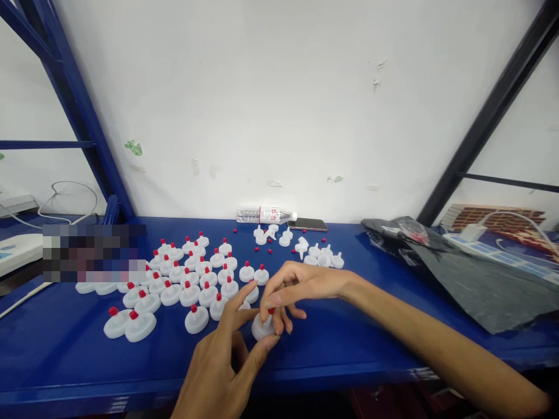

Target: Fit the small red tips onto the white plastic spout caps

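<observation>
My left hand pinches a white plastic cap between thumb and fingers, just above the blue table. My right hand reaches in from the right and its fingertips close on a small red tip at the top of that cap. Left of my hands stand several white caps with red tips in loose rows. Behind my hands lie several white caps without tips and scattered loose red tips.
A clear water bottle lies on its side against the wall, a phone beside it. A black plastic bag covers the table's right part. A white power strip sits far right. Blue shelf posts rise at left.
</observation>
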Available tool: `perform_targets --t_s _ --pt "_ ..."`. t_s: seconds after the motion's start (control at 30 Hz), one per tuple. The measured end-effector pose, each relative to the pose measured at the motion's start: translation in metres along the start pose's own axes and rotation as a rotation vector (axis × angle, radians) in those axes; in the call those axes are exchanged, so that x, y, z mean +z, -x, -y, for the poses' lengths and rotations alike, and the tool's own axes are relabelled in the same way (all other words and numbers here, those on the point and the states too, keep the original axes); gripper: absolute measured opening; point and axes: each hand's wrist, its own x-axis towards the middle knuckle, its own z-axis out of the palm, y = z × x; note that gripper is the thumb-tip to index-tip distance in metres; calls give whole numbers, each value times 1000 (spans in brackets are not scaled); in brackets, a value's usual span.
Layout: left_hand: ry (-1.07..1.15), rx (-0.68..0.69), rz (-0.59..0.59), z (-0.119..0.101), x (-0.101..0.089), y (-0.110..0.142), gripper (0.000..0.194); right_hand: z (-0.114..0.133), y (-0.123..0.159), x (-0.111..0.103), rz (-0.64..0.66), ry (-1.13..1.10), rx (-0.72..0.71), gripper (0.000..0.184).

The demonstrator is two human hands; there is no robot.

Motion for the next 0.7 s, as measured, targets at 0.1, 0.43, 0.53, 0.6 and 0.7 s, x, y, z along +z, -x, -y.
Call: perform_targets --t_s 0.1,0.43,0.53,0.6,0.7 --pt "-7 5 15 -1 0 2 64 7 9 -10 -43 -2 5 31" --pt "-48 45 41 -8 0 2 47 -9 7 -41 -546 404 127 28" --pt "-71 60 49 -7 -1 3 46 -19 -5 -30 -668 549 121 24" --pt "-89 62 40 -8 -1 2 45 -21 -10 -22 -761 729 110 23" --pt "-113 59 34 -10 -1 2 43 -18 -12 -13 -818 1020 116 24"
